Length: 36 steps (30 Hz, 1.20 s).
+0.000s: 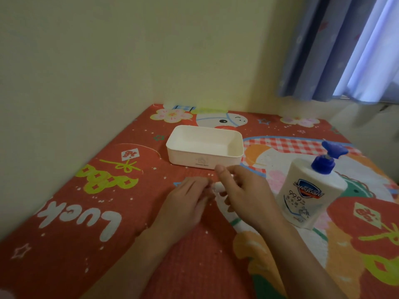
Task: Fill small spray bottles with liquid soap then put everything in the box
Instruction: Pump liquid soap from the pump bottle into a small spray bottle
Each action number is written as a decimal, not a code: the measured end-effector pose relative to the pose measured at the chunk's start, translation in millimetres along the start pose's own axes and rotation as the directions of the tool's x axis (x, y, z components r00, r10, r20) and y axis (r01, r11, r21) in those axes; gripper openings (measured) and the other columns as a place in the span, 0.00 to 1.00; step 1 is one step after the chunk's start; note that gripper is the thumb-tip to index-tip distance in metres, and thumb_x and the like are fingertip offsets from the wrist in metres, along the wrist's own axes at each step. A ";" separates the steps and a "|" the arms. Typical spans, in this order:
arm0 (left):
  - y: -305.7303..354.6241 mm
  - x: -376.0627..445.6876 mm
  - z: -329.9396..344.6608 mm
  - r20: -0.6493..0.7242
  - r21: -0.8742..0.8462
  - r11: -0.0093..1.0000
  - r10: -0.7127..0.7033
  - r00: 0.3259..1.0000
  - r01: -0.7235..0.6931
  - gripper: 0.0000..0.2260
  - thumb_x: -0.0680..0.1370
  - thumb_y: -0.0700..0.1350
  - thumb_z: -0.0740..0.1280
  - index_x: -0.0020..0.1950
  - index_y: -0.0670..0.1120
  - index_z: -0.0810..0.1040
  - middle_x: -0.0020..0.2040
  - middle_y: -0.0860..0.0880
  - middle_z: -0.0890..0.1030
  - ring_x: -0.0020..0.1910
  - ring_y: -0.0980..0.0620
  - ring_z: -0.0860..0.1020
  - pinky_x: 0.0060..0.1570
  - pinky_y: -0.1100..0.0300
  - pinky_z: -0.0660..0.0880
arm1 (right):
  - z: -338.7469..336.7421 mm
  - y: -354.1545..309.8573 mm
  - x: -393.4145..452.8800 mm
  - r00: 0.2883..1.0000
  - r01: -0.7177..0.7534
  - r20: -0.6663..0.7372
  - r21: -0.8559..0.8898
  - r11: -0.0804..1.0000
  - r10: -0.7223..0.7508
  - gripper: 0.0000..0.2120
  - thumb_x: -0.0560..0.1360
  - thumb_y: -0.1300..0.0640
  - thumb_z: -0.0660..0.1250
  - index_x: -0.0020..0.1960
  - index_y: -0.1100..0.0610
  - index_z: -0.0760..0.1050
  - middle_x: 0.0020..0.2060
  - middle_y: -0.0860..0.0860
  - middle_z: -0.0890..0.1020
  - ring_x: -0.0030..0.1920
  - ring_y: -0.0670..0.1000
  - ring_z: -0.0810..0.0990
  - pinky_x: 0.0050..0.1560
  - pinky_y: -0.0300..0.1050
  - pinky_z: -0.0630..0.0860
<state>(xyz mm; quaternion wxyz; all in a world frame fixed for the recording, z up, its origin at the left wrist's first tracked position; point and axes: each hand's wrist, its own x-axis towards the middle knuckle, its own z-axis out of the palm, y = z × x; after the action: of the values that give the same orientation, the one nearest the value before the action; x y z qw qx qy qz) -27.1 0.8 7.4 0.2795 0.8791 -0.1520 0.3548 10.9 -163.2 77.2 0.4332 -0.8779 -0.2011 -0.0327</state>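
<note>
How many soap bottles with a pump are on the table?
1. The soap bottle stands at the right, near the right hand. Something small and white sits between both hands; it may be a spray bottle, mostly hidden.

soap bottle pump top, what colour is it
Blue. The pump sits on the white soap bottle standing at the right of the head view.
</note>
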 end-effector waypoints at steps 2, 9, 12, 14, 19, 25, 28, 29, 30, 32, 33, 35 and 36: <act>-1.5 -0.9 1.8 -0.014 -0.006 1.000 0.001 1.000 -0.002 0.12 0.78 0.44 0.63 0.61 0.47 0.73 0.55 0.49 0.79 0.55 0.52 0.77 0.59 0.57 0.74 | 3.8 -0.2 2.5 0.998 0.032 -0.053 -0.126 0.992 -0.039 0.24 0.74 0.32 0.54 0.41 0.50 0.78 0.29 0.47 0.82 0.30 0.45 0.80 0.36 0.51 0.81; -7.3 -1.8 1.4 -0.018 -0.034 0.997 -0.067 0.998 0.066 0.12 0.78 0.44 0.63 0.62 0.46 0.75 0.57 0.51 0.79 0.56 0.53 0.78 0.55 0.57 0.75 | 1.8 2.2 -2.8 0.980 0.163 0.107 0.052 0.985 -0.168 0.14 0.72 0.57 0.70 0.55 0.44 0.74 0.48 0.42 0.78 0.47 0.42 0.78 0.45 0.38 0.79; -5.0 -2.4 1.8 -0.021 -0.039 0.998 -0.056 0.998 0.055 0.14 0.76 0.43 0.62 0.62 0.47 0.73 0.57 0.49 0.79 0.56 0.52 0.77 0.57 0.58 0.75 | 6.6 0.9 -4.4 0.998 0.029 0.052 0.102 0.994 -0.034 0.23 0.71 0.40 0.67 0.65 0.41 0.69 0.51 0.40 0.77 0.47 0.43 0.80 0.46 0.43 0.81; -4.2 -2.5 1.7 -0.018 -0.026 0.999 -0.048 0.999 0.047 0.14 0.77 0.44 0.61 0.62 0.47 0.73 0.56 0.49 0.79 0.55 0.51 0.77 0.56 0.57 0.75 | 7.8 -0.8 -2.6 0.998 -0.060 -0.026 0.043 0.997 0.061 0.23 0.71 0.32 0.60 0.58 0.43 0.75 0.41 0.43 0.82 0.38 0.45 0.82 0.40 0.51 0.82; -4.6 -3.0 1.1 -0.006 -0.024 0.998 -0.057 0.998 0.057 0.13 0.79 0.44 0.62 0.63 0.45 0.75 0.57 0.50 0.79 0.56 0.52 0.78 0.55 0.55 0.76 | 6.0 -1.9 -5.8 0.999 0.037 -0.027 -0.011 0.999 -0.037 0.11 0.74 0.42 0.65 0.42 0.49 0.78 0.31 0.47 0.81 0.32 0.45 0.81 0.36 0.53 0.81; -4.7 -2.1 0.6 -0.014 -0.031 0.995 -0.100 0.995 0.100 0.13 0.80 0.47 0.63 0.62 0.46 0.75 0.57 0.52 0.79 0.56 0.54 0.78 0.53 0.55 0.77 | -0.6 -0.8 -5.0 0.991 0.113 0.058 0.061 0.992 -0.117 0.15 0.73 0.59 0.70 0.57 0.45 0.76 0.48 0.40 0.78 0.43 0.42 0.80 0.44 0.41 0.80; -2.7 -2.5 0.5 -0.005 -0.035 0.996 -0.083 0.997 0.083 0.14 0.77 0.44 0.61 0.62 0.45 0.75 0.57 0.51 0.79 0.56 0.53 0.78 0.54 0.55 0.77 | 5.5 -1.1 -4.7 0.996 0.046 0.070 0.107 0.993 -0.054 0.22 0.73 0.46 0.70 0.65 0.41 0.70 0.50 0.40 0.79 0.43 0.43 0.82 0.45 0.44 0.81; -1.9 -2.4 0.2 -0.001 -0.035 0.996 -0.077 0.997 0.077 0.14 0.77 0.44 0.61 0.62 0.45 0.75 0.57 0.51 0.79 0.56 0.53 0.77 0.54 0.55 0.77 | 6.2 -1.9 -4.3 0.998 0.024 0.059 0.096 0.995 -0.030 0.21 0.73 0.43 0.68 0.64 0.43 0.71 0.49 0.41 0.81 0.42 0.43 0.82 0.45 0.44 0.81; -1.5 -2.7 0.1 0.002 -0.034 0.996 -0.077 0.997 0.077 0.14 0.77 0.44 0.61 0.62 0.45 0.75 0.57 0.51 0.79 0.56 0.54 0.77 0.54 0.56 0.77 | 5.8 -3.2 -4.7 0.998 0.016 0.051 0.070 0.997 -0.019 0.17 0.74 0.43 0.67 0.61 0.45 0.74 0.45 0.41 0.82 0.40 0.42 0.82 0.44 0.44 0.81; -3.0 -2.9 0.0 0.001 -0.025 0.996 -0.085 0.996 0.085 0.13 0.79 0.45 0.62 0.62 0.45 0.75 0.57 0.51 0.78 0.55 0.54 0.77 0.53 0.56 0.77 | 1.6 -4.5 -6.1 0.999 0.026 0.047 0.027 0.999 -0.027 0.10 0.75 0.46 0.67 0.53 0.48 0.79 0.34 0.42 0.82 0.33 0.42 0.81 0.40 0.44 0.82; -4.7 -3.1 -0.2 -0.002 -0.012 0.995 -0.095 0.996 0.095 0.12 0.80 0.45 0.63 0.63 0.45 0.75 0.57 0.52 0.78 0.56 0.54 0.77 0.53 0.56 0.77 | -1.1 -5.1 -6.9 0.998 0.031 0.049 0.011 0.999 -0.032 0.08 0.75 0.46 0.67 0.50 0.48 0.80 0.31 0.43 0.81 0.31 0.42 0.81 0.38 0.43 0.81; -7.6 -3.5 -1.1 -0.009 0.017 0.993 -0.119 0.993 0.119 0.13 0.80 0.47 0.64 0.63 0.47 0.75 0.57 0.52 0.78 0.56 0.55 0.77 0.53 0.56 0.77 | -7.2 -4.3 -6.7 0.998 0.034 0.052 -0.035 0.999 -0.033 0.07 0.75 0.47 0.67 0.50 0.48 0.80 0.32 0.43 0.82 0.30 0.41 0.81 0.36 0.39 0.80; -8.8 -3.6 -1.9 -0.016 0.025 0.991 -0.134 0.991 0.135 0.13 0.80 0.48 0.64 0.63 0.48 0.74 0.57 0.53 0.79 0.56 0.55 0.76 0.53 0.58 0.77 | -10.2 -3.4 -5.7 0.998 0.031 0.051 -0.052 0.998 -0.029 0.07 0.75 0.48 0.68 0.51 0.48 0.79 0.34 0.42 0.82 0.31 0.41 0.81 0.36 0.38 0.79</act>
<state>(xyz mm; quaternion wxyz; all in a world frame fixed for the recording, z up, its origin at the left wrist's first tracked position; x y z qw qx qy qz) -26.5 9.2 2.7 0.2923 0.8885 -0.0857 0.3433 5.6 -171.0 84.8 0.4041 -0.8865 -0.2242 -0.0225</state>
